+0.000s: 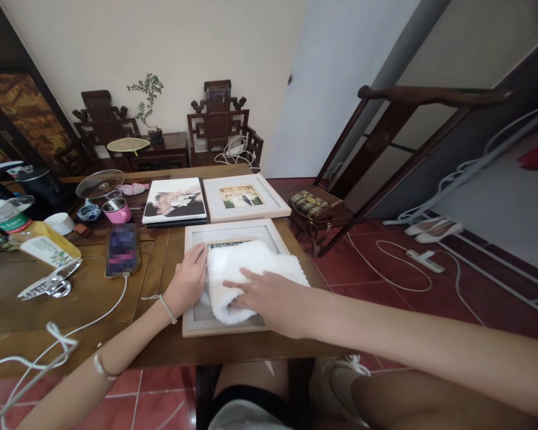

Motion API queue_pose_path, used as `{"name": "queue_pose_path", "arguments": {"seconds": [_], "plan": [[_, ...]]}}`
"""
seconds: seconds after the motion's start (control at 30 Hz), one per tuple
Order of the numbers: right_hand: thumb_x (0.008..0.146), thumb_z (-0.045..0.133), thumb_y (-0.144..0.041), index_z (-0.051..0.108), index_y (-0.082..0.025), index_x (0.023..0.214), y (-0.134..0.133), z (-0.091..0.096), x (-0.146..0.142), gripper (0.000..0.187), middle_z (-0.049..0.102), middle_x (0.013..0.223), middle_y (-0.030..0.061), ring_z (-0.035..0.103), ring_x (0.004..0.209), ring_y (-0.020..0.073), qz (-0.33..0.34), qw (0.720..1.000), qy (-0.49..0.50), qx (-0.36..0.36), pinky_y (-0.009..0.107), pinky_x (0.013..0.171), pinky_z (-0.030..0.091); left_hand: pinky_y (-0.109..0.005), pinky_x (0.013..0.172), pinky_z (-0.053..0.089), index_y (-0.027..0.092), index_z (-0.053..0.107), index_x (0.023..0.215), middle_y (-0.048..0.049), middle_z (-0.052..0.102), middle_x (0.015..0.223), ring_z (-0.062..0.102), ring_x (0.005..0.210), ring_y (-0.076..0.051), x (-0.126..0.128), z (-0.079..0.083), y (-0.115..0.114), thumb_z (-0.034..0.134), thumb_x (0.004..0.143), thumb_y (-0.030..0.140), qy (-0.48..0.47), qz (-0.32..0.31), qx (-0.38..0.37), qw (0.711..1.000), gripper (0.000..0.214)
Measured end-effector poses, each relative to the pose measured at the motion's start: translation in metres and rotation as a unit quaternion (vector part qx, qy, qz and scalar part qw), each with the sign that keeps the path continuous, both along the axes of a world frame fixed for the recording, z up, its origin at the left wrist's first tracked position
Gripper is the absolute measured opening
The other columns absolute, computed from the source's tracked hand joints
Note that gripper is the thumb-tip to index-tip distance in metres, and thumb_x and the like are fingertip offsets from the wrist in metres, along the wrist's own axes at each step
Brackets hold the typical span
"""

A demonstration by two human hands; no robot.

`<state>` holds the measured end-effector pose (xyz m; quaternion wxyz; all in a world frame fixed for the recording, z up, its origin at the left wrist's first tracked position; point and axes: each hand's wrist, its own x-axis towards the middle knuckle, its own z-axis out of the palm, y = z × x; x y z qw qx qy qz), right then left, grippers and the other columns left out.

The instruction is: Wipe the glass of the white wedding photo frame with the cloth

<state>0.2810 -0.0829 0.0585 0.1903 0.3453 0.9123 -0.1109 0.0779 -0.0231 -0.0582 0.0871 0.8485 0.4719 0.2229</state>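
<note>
A light wooden picture frame (189, 325) lies on the table in front of me, its inner picture mostly covered by a fluffy white cloth (246, 257). My right hand (275, 298) rests on top of the cloth with fingers spread and pressing down; its thumb is hidden. Along the left side of the frame lies my left hand (189, 283), fingers stretched out and touching the frame beside the cloth's edge. Just behind stands a second frame (251, 212) with a photo in it, lying flat. A photo album (174, 200) is to its left.
On the wooden table (156, 340), a phone (122, 251) with a white cable, a hair clip (54, 283), a yellow bottle (45, 242) and a pink cup (116, 210) lie left. A chair (385, 131) holding a plaid bag (314, 204) stands right.
</note>
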Motion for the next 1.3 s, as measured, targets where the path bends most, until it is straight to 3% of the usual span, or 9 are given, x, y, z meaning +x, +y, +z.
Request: {"name": "queue_pose_path", "arguments": {"seconds": [0.3,0.43,0.6,0.7,0.87,0.97,1.3], "plan": [[0.076,0.052,0.004,0.049,-0.022,0.14,0.054,-0.048,0.006,0.069,0.017,0.159,0.0079,0.015,0.141,0.0444,-0.06,0.981,-0.005,0.185,0.066,0.101,0.035,-0.054,0.11,0.037,0.014,0.042,0.14,-0.0175,0.044,0.145,0.038,0.137,-0.029,0.002,-0.001,0.0,0.031,0.097,0.021,-0.03,0.002,-0.011,0.999,0.045],[0.084,0.048,-0.002,0.052,-0.024,0.137,0.06,-0.057,-0.006,0.058,0.017,0.159,0.0047,0.015,0.141,0.0455,-0.073,0.975,-0.027,0.209,0.069,0.101,0.034,-0.055,0.111,0.035,0.015,0.042,0.14,-0.0169,0.043,0.145,0.037,0.138,-0.029,0.002,0.001,0.0,0.03,0.097,0.021,-0.039,0.001,-0.021,0.999,0.045],[0.089,0.047,-0.01,0.056,-0.021,0.135,0.037,-0.046,-0.028,0.048,0.028,0.155,0.0107,0.025,0.136,0.049,-0.097,0.975,-0.044,0.195,0.071,0.094,0.039,-0.056,0.112,0.033,0.016,0.037,0.144,-0.0169,0.04,0.147,0.034,0.139,-0.028,-0.003,-0.002,0.0,0.03,0.092,0.01,-0.041,-0.021,-0.016,0.999,0.053],[0.09,0.045,-0.013,0.06,-0.02,0.13,0.017,-0.034,-0.035,0.043,0.033,0.152,0.0123,0.031,0.133,0.0489,-0.092,0.978,-0.054,0.181,0.069,0.092,0.043,-0.057,0.112,0.032,0.017,0.035,0.145,-0.0174,0.04,0.148,0.034,0.139,-0.03,-0.004,-0.002,0.0,0.031,0.093,0.012,-0.042,-0.018,-0.028,0.999,0.053],[0.07,0.075,-0.021,0.055,-0.019,0.136,-0.011,-0.014,-0.039,0.069,0.025,0.155,0.0139,0.027,0.134,0.0527,-0.029,0.991,-0.112,0.071,0.068,0.095,0.043,-0.056,0.111,0.035,0.014,0.04,0.142,-0.0181,0.041,0.147,0.036,0.139,-0.03,-0.002,0.003,-0.002,0.029,0.098,0.025,-0.04,-0.001,-0.039,0.998,0.046],[0.08,0.066,-0.021,0.055,-0.017,0.136,-0.021,-0.006,-0.038,0.057,0.025,0.155,0.0144,0.027,0.135,0.0509,-0.018,0.993,-0.107,0.046,0.068,0.096,0.042,-0.056,0.111,0.035,0.014,0.041,0.141,-0.018,0.042,0.146,0.037,0.138,-0.029,-0.001,0.004,-0.002,0.03,0.098,0.024,-0.03,0.001,-0.03,0.999,0.046],[0.078,0.066,-0.017,0.058,-0.015,0.133,-0.027,-0.008,-0.029,0.056,0.028,0.153,0.0164,0.03,0.133,0.0506,-0.017,0.998,-0.05,0.043,0.068,0.094,0.042,-0.055,0.112,0.034,0.015,0.041,0.142,-0.0178,0.043,0.146,0.037,0.139,-0.028,0.002,0.007,-0.004,0.031,0.098,0.023,-0.028,0.012,-0.022,0.999,0.046]]}}
